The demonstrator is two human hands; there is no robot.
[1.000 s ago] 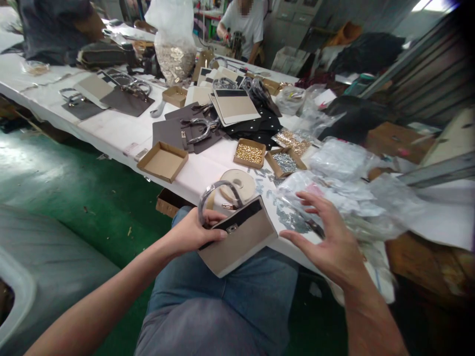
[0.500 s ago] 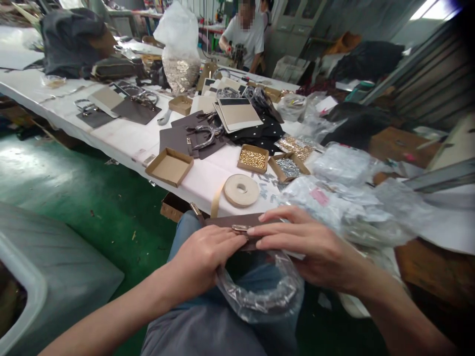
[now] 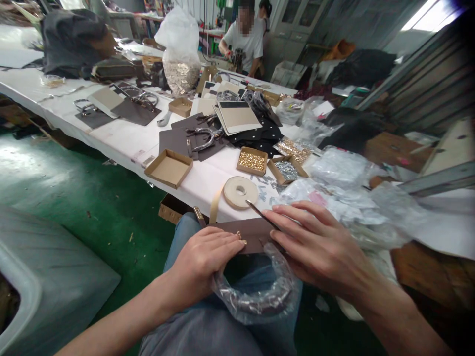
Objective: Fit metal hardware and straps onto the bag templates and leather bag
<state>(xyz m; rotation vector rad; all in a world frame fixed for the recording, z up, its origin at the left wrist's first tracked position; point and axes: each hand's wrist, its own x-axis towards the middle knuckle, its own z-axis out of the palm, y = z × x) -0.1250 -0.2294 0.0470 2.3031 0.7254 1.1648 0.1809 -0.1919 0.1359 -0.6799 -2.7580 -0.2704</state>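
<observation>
A brown bag panel [image 3: 256, 228] lies across my knees, its plastic-wrapped round handle [image 3: 260, 304] hanging toward me. My left hand [image 3: 206, 257] is closed on the panel's near edge, fingers together, thumb hidden. Small gold fittings [image 3: 241, 237] show at its fingertips. Left of the panel, a brown strap with a gold-coloured fitting [image 3: 199, 216] sticks up. My right hand [image 3: 322, 242] is closed over the panel's right end and grips a slim dark strip with a shiny tip [image 3: 258, 210], pointing up and left. Whether the strip is a strap or a tool, I cannot tell.
On the white table, a tape roll [image 3: 240, 192] lies beyond the panel. Boxes of gold pieces [image 3: 252, 161] and silver pieces [image 3: 285, 170] stand near an open cardboard box [image 3: 168, 169]. Plastic bags [image 3: 341, 168] crowd the right. A grey bin [image 3: 55, 267] stands left.
My right hand has drawn back to the right from the gold fitting beside my left fingertips. The dark strip now slants up from its fingers. My left hand stays nearly in place.
</observation>
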